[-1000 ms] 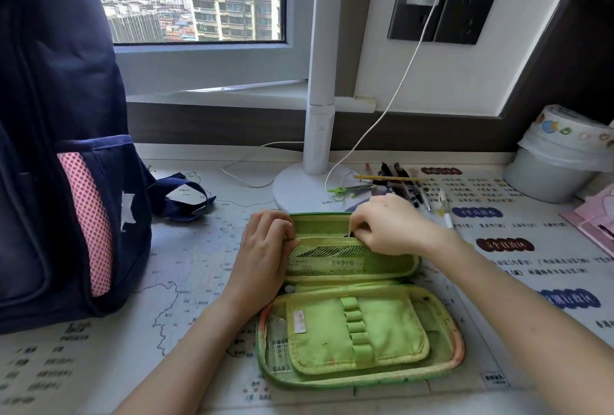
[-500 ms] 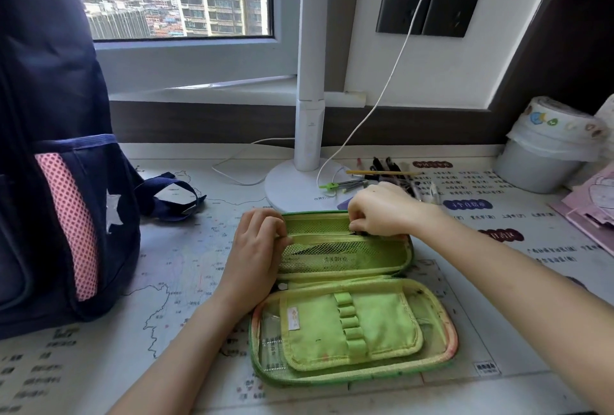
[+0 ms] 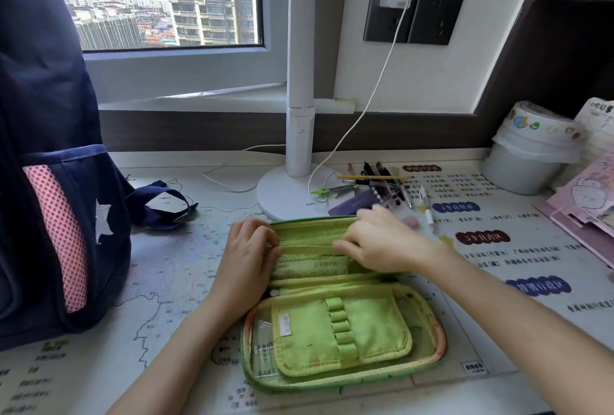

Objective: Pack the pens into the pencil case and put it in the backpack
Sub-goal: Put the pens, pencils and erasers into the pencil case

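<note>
The fingers [image 3: 265, 242] of my left hand [image 3: 251, 255] are curled together over the left end of the case [image 3: 365, 325], clamped on its far half. I judge that grip is there to keep the upright half from folding shut or sliding while the other hand works. The fingers [image 3: 345, 245] of my right hand [image 3: 382, 242] lie close together along the top edge of the mesh pocket [image 3: 309, 266], pointing left. The hand is blurred and the thumb is hidden, so I cannot tell whether they pinch the edge or only press on it.

That is all the head view gives me, and it is the only view. The case lies open on the desk [image 3: 166, 281], near me and a little right of centre. Its near half is flat with the loop flap showing, and its far half is tipped up toward the lamp [image 3: 285, 195]. Something dark and narrow seems to sit behind the mesh, but I cannot make it out.

The pens [image 3: 382, 182] lie loose in a heap just beyond the case, to the right of the lamp base and within easy reach of my right hand. The backpack [image 3: 50, 149] stands upright at the far left, well apart from the case. I judge packing has barely started: most pens are unpacked and the case is unzipped.
</note>
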`<state>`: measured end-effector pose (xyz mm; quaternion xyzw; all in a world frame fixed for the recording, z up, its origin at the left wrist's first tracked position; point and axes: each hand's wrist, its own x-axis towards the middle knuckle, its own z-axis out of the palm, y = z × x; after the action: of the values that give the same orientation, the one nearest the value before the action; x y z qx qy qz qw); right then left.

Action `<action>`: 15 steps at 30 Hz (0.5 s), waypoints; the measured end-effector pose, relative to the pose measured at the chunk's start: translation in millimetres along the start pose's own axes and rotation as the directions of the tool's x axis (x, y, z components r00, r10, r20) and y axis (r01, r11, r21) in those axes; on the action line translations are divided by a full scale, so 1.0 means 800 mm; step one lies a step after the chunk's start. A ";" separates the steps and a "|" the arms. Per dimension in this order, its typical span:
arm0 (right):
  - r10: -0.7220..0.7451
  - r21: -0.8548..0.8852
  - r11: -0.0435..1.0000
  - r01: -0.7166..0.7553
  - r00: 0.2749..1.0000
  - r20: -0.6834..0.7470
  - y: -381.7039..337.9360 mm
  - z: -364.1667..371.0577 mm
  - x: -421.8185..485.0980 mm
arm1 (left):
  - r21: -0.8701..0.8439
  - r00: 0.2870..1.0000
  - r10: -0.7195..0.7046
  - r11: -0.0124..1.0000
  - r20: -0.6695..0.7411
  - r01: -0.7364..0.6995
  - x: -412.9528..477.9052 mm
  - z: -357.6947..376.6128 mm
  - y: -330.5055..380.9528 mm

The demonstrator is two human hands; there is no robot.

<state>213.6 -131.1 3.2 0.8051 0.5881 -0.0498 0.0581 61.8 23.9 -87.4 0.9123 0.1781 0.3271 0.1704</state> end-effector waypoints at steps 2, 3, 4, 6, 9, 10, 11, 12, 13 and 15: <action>0.000 0.159 0.987 0.003 1.000 -0.019 0.006 0.012 -0.024 | -0.009 0.999 0.022 1.000 0.048 -0.022 -0.002 -0.003 0.005; -0.010 0.217 0.976 0.017 0.999 -0.031 0.009 0.016 -0.032 | -0.021 0.997 0.034 0.999 0.071 -0.032 -0.003 -0.005 0.007; -0.024 0.270 0.962 0.034 0.999 -0.040 0.012 0.018 -0.039 | -0.026 0.995 0.049 0.999 0.090 -0.046 -0.005 -0.007 0.011; -0.046 0.396 0.916 0.056 0.998 -0.034 0.019 0.020 -0.048 | -0.015 0.989 0.062 0.998 0.133 -0.061 -0.006 -0.012 0.018; 0.034 0.609 0.793 0.032 0.995 -0.096 0.043 0.023 -0.045 | -0.018 0.963 0.029 1.000 0.269 -0.025 -0.003 -0.023 0.021; 0.103 0.628 0.778 0.026 0.980 -0.169 0.056 0.027 -0.037 | -0.003 0.944 0.018 1.000 0.329 -0.018 -0.001 -0.027 0.021; 0.178 0.590 0.807 0.006 0.951 -0.253 0.070 0.030 -0.026 | 0.036 0.923 0.000 0.999 0.386 -0.016 0.002 -0.032 0.022; 0.242 0.506 0.861 -0.044 0.911 -0.333 0.086 0.035 -0.013 | 0.085 0.902 -0.019 0.996 0.431 -0.020 0.007 -0.036 0.025; 0.284 0.404 0.908 -0.114 0.875 -0.391 0.103 0.039 0.001 | 0.134 0.880 -0.043 0.991 0.473 -0.023 0.014 -0.039 0.029; 0.309 0.238 0.945 -0.224 0.850 -0.427 0.129 0.046 0.029 | 0.203 0.836 -0.101 0.979 0.539 -0.012 0.028 -0.045 0.038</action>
<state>318.1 -146.0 -32.8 0.8697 0.4605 0.0976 -0.1487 60.9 14.3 -35.8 0.9755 0.1749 0.0297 0.1302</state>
